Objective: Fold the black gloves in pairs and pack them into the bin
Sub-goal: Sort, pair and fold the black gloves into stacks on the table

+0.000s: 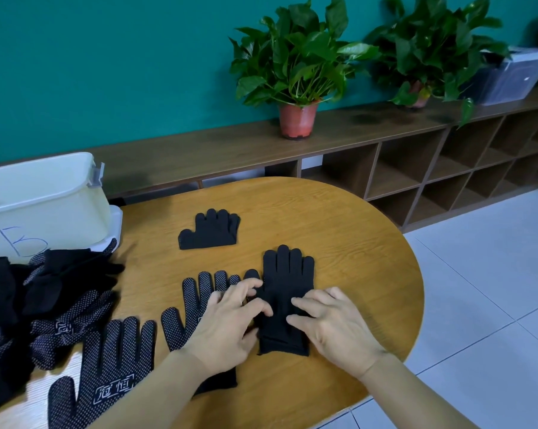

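A plain black knit glove point(287, 283) lies flat mid-table and is being smoothed for pairing. It is pressed by the spread right hand point(332, 323). The bent fingertips of the left hand point(230, 317) rest at its left edge, and whether they pinch cannot be told. A mate must be aligned and folded next. A blue "B" is written on the white plastic bin point(44, 205) far left. "冠恒" seems to be printed on the near white-dotted black glove point(112, 360).

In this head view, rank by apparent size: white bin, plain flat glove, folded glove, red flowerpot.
1. white bin
2. plain flat glove
3. folded glove
4. red flowerpot, which stands farther off, so its true size is unsure.
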The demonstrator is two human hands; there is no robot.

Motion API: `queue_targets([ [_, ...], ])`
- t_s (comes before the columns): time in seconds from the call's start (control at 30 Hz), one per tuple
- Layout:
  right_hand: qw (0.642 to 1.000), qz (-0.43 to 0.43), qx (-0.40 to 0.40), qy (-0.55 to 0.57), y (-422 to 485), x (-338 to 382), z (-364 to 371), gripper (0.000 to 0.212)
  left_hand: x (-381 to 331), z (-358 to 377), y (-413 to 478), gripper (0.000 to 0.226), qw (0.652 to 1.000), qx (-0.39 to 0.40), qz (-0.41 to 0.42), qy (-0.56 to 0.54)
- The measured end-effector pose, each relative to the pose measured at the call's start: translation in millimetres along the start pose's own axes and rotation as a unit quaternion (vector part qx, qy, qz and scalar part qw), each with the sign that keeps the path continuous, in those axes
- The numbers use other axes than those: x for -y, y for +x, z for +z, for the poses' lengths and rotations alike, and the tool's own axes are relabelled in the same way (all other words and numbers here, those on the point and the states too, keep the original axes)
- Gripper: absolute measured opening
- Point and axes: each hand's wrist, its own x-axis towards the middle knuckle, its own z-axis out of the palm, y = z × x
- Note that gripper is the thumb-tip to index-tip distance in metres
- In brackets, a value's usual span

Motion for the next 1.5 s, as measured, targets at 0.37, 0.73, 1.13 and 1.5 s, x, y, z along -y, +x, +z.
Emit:
queue_targets([
  [0.37, 0.999, 0.036, -0.004, 0.026, -7.7, -3.4, 3.3, 0.023, -0.2, 2.2, 2.6, 0.022, 0.995, -0.033, 0.078, 0.049],
  [0.73, 0.963, 0.227, -0.041, 0.140, 15.5, 7.4, -7.3, 0.042, -7.2, -19.0, 24.4, 0.038, 0.997, -0.023, -0.020, -0.068],
  [1.13, 0.918, 0.307, 0.240, 0.078, 39.4, 24.4, 23.4, 0.110, -21.0, 25.2, 36.4, 0.096, 0.978, 0.122, -0.093, 0.143],
  [1.5, 0.915, 0.302, 0.250, 0.101, 15.0, 43.5, -0.7, 0.100, -25.9, 11.8, 0.3, 0.087, 0.987, 0.074, -0.066, 0.124],
])
